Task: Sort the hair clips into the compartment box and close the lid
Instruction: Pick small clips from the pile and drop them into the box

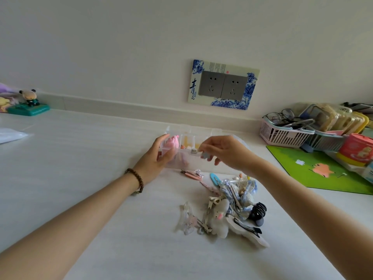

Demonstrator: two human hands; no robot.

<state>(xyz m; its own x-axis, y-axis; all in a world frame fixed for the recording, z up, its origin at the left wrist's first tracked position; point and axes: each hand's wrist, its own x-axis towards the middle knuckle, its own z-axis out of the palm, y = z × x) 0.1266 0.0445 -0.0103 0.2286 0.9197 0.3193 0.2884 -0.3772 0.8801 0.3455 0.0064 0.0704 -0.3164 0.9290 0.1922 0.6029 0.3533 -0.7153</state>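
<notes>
A clear plastic compartment box (193, 136) lies open on the white table, with a pink plush clip (173, 142) and small clips in its cells. My left hand (156, 160) grips the box's left end, thumb over the wall. Above the box's front cells my right hand (226, 151) pinches a small light-blue clip (205, 155) in its fingertips. A pile of hair clips (232, 203) lies in front of the box: blue fabric bows, a white plush clip, a black claw clip, a clear clip and pink and blue snap clips.
A green mat (323, 170) lies at the right. Behind it stand a pink basket (282, 134) with glasses, stacked containers and a red tin (356, 149). A toy figure (30, 102) sits far left near the wall, and a plastic sheet (10, 136) lies at the left edge.
</notes>
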